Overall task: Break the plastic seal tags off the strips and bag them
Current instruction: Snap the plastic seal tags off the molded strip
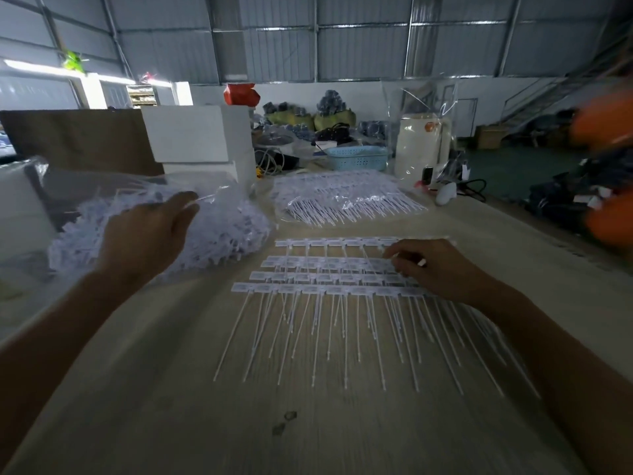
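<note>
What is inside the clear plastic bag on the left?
The clear bag holds a heap of loose white seal tags. The left hand covers the middle; the bag's bottom is hidden.

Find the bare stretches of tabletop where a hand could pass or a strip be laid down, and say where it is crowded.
Bare table lies near the camera, left of the strips, between the forearms. A narrow band separates the strips from the packed bundle. Crowded: the bag of loose tags under the left hand, and the strips under the right hand.
</note>
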The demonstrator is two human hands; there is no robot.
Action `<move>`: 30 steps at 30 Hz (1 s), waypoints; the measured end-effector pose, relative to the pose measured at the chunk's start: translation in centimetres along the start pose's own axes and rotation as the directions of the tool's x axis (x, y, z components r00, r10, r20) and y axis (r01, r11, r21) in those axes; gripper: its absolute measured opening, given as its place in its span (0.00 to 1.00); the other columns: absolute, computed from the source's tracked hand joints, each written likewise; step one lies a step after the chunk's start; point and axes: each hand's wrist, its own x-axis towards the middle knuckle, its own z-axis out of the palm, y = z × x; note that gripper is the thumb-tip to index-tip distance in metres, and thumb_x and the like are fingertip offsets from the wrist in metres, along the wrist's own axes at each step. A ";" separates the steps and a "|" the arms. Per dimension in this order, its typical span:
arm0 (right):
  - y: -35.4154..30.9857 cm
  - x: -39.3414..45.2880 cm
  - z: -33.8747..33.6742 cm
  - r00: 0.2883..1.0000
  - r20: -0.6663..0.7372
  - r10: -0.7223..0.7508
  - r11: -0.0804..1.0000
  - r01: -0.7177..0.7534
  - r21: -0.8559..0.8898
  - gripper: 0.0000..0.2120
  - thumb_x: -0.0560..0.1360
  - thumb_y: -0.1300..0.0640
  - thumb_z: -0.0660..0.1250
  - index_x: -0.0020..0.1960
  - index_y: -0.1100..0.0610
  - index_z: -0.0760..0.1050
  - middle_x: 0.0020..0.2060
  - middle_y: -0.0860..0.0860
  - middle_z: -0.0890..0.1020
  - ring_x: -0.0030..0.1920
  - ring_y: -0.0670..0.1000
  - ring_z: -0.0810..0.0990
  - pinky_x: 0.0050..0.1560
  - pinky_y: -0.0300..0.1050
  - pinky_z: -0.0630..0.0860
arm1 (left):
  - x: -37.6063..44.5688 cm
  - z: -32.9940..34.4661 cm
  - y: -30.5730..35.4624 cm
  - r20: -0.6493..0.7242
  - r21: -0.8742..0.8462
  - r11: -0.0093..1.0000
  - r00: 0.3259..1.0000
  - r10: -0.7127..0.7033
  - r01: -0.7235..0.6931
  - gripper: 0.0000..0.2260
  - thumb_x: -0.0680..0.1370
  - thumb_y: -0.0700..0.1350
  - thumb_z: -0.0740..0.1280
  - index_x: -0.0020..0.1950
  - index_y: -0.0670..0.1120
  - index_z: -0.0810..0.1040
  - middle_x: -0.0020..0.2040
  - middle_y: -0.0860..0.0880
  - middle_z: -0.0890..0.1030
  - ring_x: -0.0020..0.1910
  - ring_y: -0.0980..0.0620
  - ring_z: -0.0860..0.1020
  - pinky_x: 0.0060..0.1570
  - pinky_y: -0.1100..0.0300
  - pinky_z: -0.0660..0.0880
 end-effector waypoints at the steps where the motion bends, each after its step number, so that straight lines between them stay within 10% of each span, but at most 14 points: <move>1: -0.1 0.0 0.2 1.000 -0.001 -0.004 1.000 0.004 0.003 0.09 0.79 0.61 0.68 0.57 0.54 0.82 0.46 0.49 0.85 0.44 0.48 0.82 0.49 0.47 0.79 | -0.7 -0.3 0.8 -0.053 -0.006 1.000 0.999 -0.003 0.003 0.15 0.84 0.51 0.58 0.62 0.46 0.79 0.42 0.38 0.84 0.37 0.36 0.82 0.32 0.46 0.77; 8: -1.2 0.1 2.0 0.991 0.136 -0.017 0.998 0.026 -0.065 0.11 0.80 0.59 0.66 0.61 0.58 0.80 0.55 0.54 0.82 0.52 0.50 0.78 0.55 0.43 0.73 | 1.1 -1.4 9.2 -0.276 -0.093 0.965 0.938 0.211 -0.245 0.11 0.80 0.41 0.60 0.61 0.44 0.76 0.51 0.40 0.80 0.47 0.43 0.77 0.48 0.47 0.73; 12: -1.6 0.0 1.9 0.984 0.174 -0.046 0.993 0.064 -0.098 0.12 0.79 0.55 0.69 0.60 0.57 0.82 0.55 0.53 0.81 0.54 0.49 0.76 0.58 0.46 0.73 | -0.4 2.7 14.3 0.415 -0.442 0.884 0.840 0.350 -0.150 0.15 0.82 0.46 0.63 0.68 0.47 0.76 0.63 0.46 0.78 0.60 0.48 0.76 0.61 0.48 0.73; 14: -1.4 -0.2 1.9 0.974 0.224 -0.046 0.991 0.072 -0.109 0.14 0.77 0.51 0.71 0.60 0.54 0.82 0.57 0.51 0.79 0.56 0.47 0.74 0.59 0.45 0.71 | -1.6 4.7 14.6 0.545 -0.458 0.887 0.770 0.332 -0.059 0.15 0.82 0.49 0.63 0.67 0.48 0.77 0.64 0.48 0.76 0.64 0.48 0.73 0.62 0.50 0.71; 23: -1.8 0.2 1.4 0.990 0.124 -0.061 0.994 0.071 -0.078 0.10 0.76 0.57 0.71 0.58 0.53 0.80 0.52 0.51 0.81 0.50 0.49 0.78 0.53 0.49 0.77 | -2.1 4.5 13.9 0.326 -0.671 0.741 0.892 0.312 -0.014 0.03 0.79 0.46 0.68 0.49 0.48 0.79 0.46 0.51 0.78 0.47 0.50 0.76 0.49 0.48 0.75; 30: -1.5 -0.5 -3.4 0.990 0.127 0.067 0.988 -0.084 0.131 0.05 0.74 0.46 0.73 0.47 0.47 0.83 0.43 0.42 0.84 0.43 0.39 0.81 0.44 0.30 0.75 | -0.3 1.4 12.1 0.191 -0.727 0.686 0.956 0.224 -0.015 0.04 0.78 0.43 0.66 0.50 0.44 0.79 0.44 0.50 0.81 0.42 0.54 0.77 0.43 0.60 0.72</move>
